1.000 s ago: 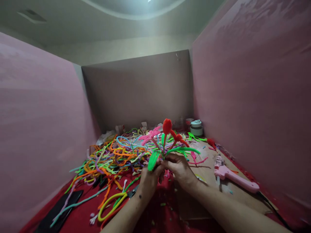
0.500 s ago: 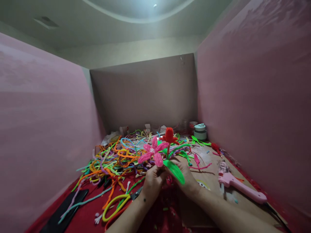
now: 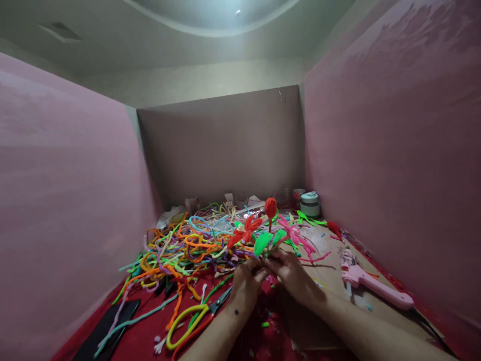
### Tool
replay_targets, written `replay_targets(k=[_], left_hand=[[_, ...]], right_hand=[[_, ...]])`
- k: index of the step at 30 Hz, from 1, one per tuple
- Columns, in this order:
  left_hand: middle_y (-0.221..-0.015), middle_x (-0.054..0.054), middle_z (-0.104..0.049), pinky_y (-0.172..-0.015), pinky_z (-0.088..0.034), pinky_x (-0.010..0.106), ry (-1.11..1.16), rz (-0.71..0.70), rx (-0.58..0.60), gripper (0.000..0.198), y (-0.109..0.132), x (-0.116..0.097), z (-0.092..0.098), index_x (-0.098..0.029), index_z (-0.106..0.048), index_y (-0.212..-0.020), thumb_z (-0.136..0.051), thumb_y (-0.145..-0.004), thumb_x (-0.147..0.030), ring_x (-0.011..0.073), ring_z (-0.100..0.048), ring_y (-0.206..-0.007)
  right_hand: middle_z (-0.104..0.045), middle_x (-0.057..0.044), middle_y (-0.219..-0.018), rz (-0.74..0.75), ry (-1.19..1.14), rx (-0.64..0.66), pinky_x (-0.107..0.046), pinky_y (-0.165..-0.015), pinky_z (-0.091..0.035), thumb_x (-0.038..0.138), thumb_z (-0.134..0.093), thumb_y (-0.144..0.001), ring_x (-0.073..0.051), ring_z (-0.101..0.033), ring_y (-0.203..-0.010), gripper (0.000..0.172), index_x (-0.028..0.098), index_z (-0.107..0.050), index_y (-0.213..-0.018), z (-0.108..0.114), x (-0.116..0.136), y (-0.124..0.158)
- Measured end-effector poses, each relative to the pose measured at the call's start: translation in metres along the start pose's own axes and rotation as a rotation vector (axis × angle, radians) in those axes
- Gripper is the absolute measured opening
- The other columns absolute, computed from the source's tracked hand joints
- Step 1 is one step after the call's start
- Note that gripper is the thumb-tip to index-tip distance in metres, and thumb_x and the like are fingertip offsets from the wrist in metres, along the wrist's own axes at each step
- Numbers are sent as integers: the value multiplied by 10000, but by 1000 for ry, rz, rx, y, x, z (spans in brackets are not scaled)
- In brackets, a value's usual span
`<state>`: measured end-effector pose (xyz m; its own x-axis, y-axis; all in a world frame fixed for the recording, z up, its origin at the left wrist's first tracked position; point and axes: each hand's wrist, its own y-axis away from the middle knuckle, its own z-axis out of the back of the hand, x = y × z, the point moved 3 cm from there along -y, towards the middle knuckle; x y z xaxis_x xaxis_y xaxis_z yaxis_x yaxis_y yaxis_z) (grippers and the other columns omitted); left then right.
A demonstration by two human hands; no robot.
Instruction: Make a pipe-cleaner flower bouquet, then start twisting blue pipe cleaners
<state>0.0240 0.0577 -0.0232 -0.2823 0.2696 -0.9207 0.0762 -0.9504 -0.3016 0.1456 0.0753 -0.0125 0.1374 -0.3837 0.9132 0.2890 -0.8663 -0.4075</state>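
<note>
Both hands meet at the stems of a pipe cleaner flower bunch (image 3: 264,242), held upright over the front of the table. A red open flower (image 3: 246,231) leans to the left, a red bud (image 3: 270,207) stands on top, and a pink flower (image 3: 295,233) spreads to the right. Green leaves sit low among them, just above my fingers. My left hand (image 3: 246,285) is closed round the stems from the left. From the other side my right hand (image 3: 295,275) pinches them. The stem ends are hidden by my fingers.
A tangle of coloured pipe cleaners (image 3: 188,240) covers the left and back. Scissors (image 3: 188,326) lie by my left forearm, a black flat object (image 3: 108,331) further left. A pink glue gun (image 3: 376,288) rests on cardboard (image 3: 315,326) at right. Pink side panels (image 3: 394,150) enclose the table.
The bunch has been turned in my hands: the pink flower went from the left to the right, and the red flower now shows on the left. Both hands stay on the stems.
</note>
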Motion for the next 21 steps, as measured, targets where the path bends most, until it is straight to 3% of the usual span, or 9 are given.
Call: replay_targets(k=[4,16,21], left_hand=[[-484,-43,-489,-550,-339,227,-26,13,-11,192,2,1,0,-160,-588,-534,-657,-641,-304,111,-420,-511],[-592,-6,-585,-581,-355,235,-54,-58,-1,123,4,-7,5,-164,-665,-655,-592,-691,-257,137,-482,-578],[-496,-32,-463,-529,-323,229,-65,-75,-27,176,4,-6,6,-176,-590,-560,-580,-701,-282,117,-404,-502]], right_hand=[[-678,-42,-751,13,-36,19,-362,-761,-440,302,-623,-735,-235,-591,-756,147,215,-714,-810,-2,4,1],[-644,-11,-700,-3,-184,88,-293,-682,-426,297,-642,-717,-164,-552,-653,152,191,-701,-808,-5,9,5],[-575,12,-561,-72,-263,-135,-261,-546,-369,224,-691,-643,-117,-453,-520,69,169,-666,-608,13,11,-3]])
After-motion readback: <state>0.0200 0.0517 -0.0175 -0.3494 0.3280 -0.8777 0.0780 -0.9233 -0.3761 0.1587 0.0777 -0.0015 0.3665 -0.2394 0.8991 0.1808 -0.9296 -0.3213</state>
